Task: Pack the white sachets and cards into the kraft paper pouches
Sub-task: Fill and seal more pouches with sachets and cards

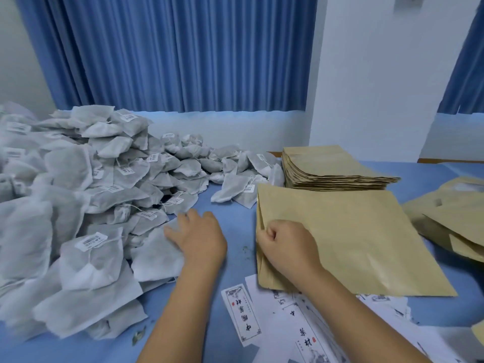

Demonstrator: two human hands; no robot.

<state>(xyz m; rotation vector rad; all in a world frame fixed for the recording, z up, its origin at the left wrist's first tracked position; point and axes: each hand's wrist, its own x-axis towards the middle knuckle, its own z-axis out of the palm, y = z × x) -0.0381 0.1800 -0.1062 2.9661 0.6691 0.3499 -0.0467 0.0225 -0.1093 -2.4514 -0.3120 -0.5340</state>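
— Where is the bench [235, 213] free?
— A bare strip runs between the sachet pile [78, 192] on the left side and the kraft pouch [353, 239] in the middle. Cards [241, 313] lie at the near edge.
— And the hands?
— The left hand [199, 237] rests with fingers spread on a white sachet [154, 255]. The right hand [285, 244] pinches the pouch's left edge with curled fingers. The pile runs out of view.

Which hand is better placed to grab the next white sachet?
Left. The left hand lies open on a white sachet, while the right hand is away from the sachets and grips the edge of the kraft pouch.
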